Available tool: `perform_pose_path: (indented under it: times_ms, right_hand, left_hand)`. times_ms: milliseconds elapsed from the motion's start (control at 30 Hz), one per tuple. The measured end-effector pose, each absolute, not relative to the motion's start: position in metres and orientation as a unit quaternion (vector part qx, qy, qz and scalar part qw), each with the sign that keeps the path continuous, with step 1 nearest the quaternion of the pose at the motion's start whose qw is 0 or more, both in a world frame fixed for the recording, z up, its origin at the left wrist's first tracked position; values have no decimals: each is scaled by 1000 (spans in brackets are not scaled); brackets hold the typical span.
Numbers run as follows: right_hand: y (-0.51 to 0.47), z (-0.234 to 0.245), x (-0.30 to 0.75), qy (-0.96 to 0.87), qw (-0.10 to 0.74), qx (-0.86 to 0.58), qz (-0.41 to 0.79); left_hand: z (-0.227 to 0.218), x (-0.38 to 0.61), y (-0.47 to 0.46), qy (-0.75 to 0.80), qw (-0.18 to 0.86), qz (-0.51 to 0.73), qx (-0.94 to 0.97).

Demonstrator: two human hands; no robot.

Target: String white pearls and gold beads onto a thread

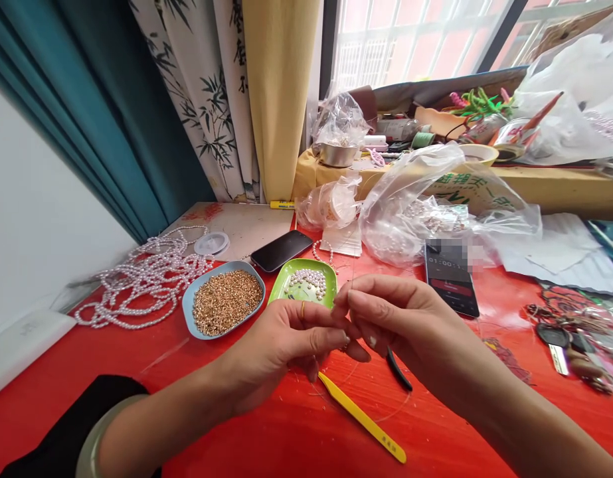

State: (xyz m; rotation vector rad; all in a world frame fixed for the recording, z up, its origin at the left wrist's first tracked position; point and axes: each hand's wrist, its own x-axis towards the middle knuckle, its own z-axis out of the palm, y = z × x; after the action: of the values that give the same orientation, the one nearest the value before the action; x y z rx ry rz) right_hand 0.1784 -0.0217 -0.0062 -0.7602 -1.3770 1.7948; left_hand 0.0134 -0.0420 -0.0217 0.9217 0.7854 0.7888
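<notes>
Beyond my left fingers and right fingers, pressed together, grip unclear, round pearly beads lie unstrung; a pale beaded loop looks done.

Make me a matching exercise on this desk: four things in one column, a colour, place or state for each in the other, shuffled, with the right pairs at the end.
Things
1. Tweezers
2. Green dish
3. Blue dish
4. Left hand

Descriptions
A. Filled with gold beads
B. Wears a ring
C. Yellow, lying on the red table
D. Has whitish beads in it

Right pairs: 1-C, 2-D, 3-A, 4-B
</notes>
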Motion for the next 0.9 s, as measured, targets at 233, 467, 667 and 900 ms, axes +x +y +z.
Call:
perform_pose_path:
  times_ms: [233, 467, 667, 900]
  right_hand:
    - [-21, -2, 178, -552, 396, -325, 658]
    - [-19, 5, 184, -555, 450, -346, 608]
    - [-14, 15, 196, -485, 524, -363, 599]
    - [-1, 26, 213, -429, 610, -388, 542]
  left_hand:
    - [-22, 13, -43, 368, 761, 363, 392]
    - [-22, 14, -44, 370, 757, 371, 390]
    - [-22, 16, -44, 368, 762, 370, 383]
    - [-21, 16, -45, 377, 755, 374, 383]
